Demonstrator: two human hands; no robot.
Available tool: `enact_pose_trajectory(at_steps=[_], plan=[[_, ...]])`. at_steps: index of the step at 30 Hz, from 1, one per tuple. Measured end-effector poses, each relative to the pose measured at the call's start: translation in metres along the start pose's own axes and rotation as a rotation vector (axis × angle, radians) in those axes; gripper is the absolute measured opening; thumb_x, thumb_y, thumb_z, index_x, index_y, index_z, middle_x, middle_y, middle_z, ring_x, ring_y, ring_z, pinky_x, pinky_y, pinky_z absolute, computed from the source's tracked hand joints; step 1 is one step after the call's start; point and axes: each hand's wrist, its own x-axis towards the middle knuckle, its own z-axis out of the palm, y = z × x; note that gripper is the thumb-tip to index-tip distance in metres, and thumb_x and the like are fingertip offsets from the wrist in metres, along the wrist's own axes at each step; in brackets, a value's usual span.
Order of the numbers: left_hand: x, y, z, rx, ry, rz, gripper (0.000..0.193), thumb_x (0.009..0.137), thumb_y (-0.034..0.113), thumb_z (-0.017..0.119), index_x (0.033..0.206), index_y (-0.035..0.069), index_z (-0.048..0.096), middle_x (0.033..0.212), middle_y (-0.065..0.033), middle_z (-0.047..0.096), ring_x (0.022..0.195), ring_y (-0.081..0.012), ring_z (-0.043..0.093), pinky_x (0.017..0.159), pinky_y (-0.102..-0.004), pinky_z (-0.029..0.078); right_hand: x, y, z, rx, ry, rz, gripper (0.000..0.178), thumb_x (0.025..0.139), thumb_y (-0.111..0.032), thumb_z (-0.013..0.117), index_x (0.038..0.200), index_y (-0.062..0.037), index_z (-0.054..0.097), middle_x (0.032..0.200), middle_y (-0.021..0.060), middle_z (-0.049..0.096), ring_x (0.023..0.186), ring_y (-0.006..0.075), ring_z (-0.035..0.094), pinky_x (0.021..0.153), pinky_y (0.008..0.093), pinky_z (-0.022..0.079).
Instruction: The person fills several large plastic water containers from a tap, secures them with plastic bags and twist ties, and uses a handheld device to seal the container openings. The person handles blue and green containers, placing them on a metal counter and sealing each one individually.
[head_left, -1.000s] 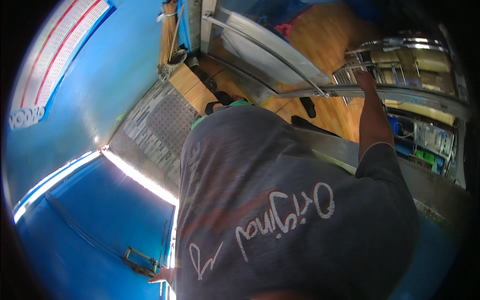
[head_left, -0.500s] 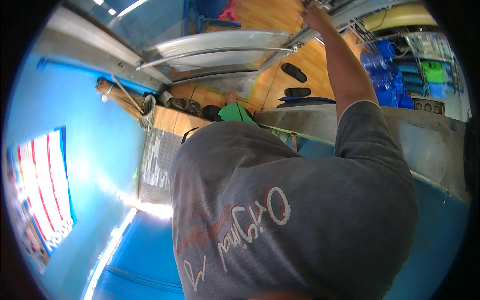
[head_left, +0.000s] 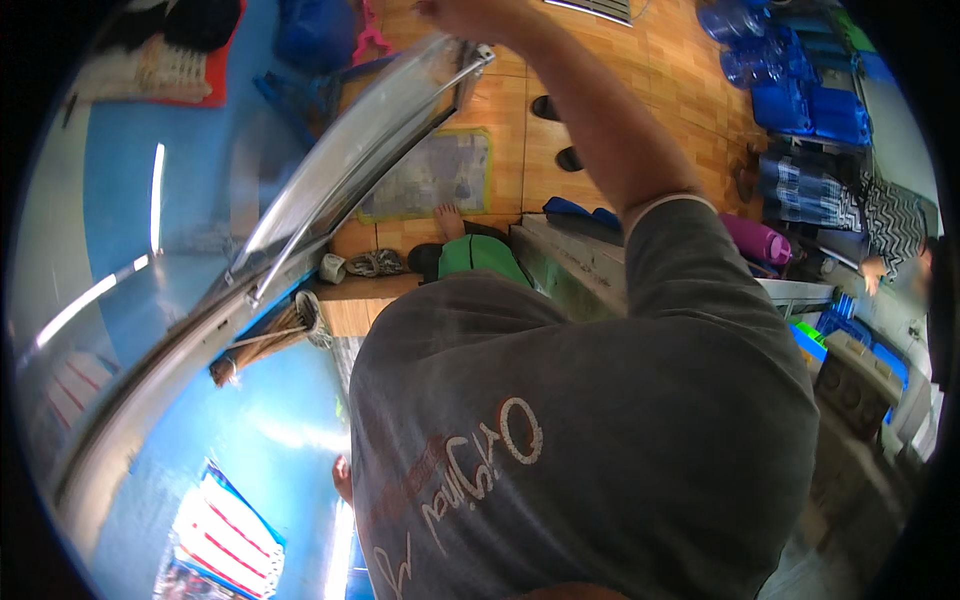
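From the head camera, the right hand [head_left: 470, 15] is stretched far out at the top edge of the picture, the bare forearm running back down to a grey sleeve. It sits at the upper end of a long metal-framed panel [head_left: 350, 170], close to its corner; whether the fingers are clamped on the frame or only lie against it cannot be told, since the hand is cut off by the rim. The left hand [head_left: 343, 478] shows only as a sliver beside the grey shirt [head_left: 600, 450], fingers hidden.

The shirt fills the lower middle and blocks much of the floor. Beyond it lie a wooden floor [head_left: 600, 70], a grey mat [head_left: 430, 175], a pair of dark shoes [head_left: 557, 130], blue water bottles [head_left: 800, 90] and a purple bottle [head_left: 757, 240].

The panel's long axis runs slantwise, from lower left up to the hand at upper right.
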Motion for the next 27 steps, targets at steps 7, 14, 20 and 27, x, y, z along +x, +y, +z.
enact_pose_trajectory(at_steps=[7, 14, 20, 27], plan=[[0.052, 0.191, 0.036, 0.236, -0.122, 0.156, 0.056, 0.09, 0.013, 0.07, 0.139, 0.001, 0.047, 0.144, -0.018, 0.048, 0.131, -0.0318, 0.047, 0.11, -0.0404, 0.04, 0.013, 0.014, 0.005, 0.222, 0.261, 0.065, 0.029, 0.093, -0.039, 0.058, 0.094, -0.0158, 0.074, 0.09, 0.0131, 0.072, 0.086, 0.0318, 0.07, 0.079, 0.0439, 0.055], [0.099, 0.401, 0.137, 0.696, -0.289, 0.668, 0.055, 0.089, 0.021, 0.072, 0.136, 0.001, 0.052, 0.134, -0.0189, 0.058, 0.12, -0.0328, 0.059, 0.1, -0.0413, 0.048, 0.03, 0.031, 0.005, 0.304, 0.363, 0.027, 0.028, 0.09, -0.034, 0.059, 0.081, -0.0118, 0.073, 0.078, 0.0141, 0.069, 0.076, 0.0341, 0.067, 0.068, 0.0488, 0.051], [0.088, 0.612, 0.361, 0.926, -0.461, 1.173, 0.048, 0.081, 0.017, 0.076, 0.126, 0.007, 0.062, 0.127, -0.0166, 0.063, 0.114, -0.03, 0.062, 0.099, -0.036, 0.047, 0.077, 0.05, -0.003, 0.368, 0.206, 0.073, 0.024, 0.088, -0.032, 0.059, 0.084, -0.0119, 0.072, 0.082, 0.0151, 0.07, 0.085, 0.0343, 0.068, 0.071, 0.0499, 0.052], [0.052, 0.806, 0.61, 0.898, -0.683, 2.161, 0.046, 0.081, 0.03, 0.074, 0.117, 0.003, 0.063, 0.121, -0.0192, 0.063, 0.111, -0.0365, 0.061, 0.092, -0.0456, 0.048, 0.116, 0.132, -0.034, 0.506, -0.057, -0.103, 0.042, 0.09, -0.036, 0.058, 0.12, -0.0085, 0.063, 0.114, 0.0195, 0.067, 0.106, 0.0402, 0.063, 0.092, 0.051, 0.048]])
